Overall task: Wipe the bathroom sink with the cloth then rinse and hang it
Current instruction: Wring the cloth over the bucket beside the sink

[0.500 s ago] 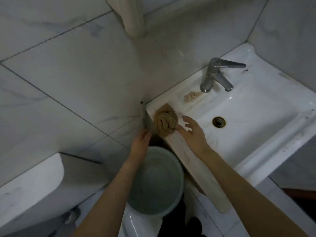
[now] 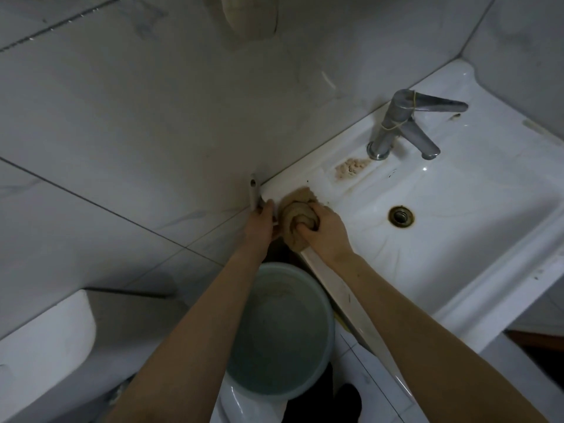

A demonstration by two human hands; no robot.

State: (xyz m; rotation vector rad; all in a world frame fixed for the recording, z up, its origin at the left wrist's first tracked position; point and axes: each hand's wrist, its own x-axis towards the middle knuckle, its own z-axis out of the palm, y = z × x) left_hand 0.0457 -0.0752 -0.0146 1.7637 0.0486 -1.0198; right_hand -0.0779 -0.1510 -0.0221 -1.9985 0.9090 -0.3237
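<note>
A twisted brown cloth lies bunched on the left rim of the white sink, near its back corner. My right hand grips the cloth from the right, fingers curled into its folds. My left hand rests against the outer left edge of the sink beside the cloth, fingers closed on the rim; whether it touches the cloth I cannot tell. The basin shows a rusty drain ring and brown stains near the rim.
A chrome tap stands at the sink's back, with a brownish lump in the soap recess beside it. Below my arms sits a round basin of water. A toilet tank is at the lower left; tiled wall behind.
My right hand has gone from open beside the cloth to closed on it. My left hand has risen to the sink's edge. The view has drawn closer to the sink.
</note>
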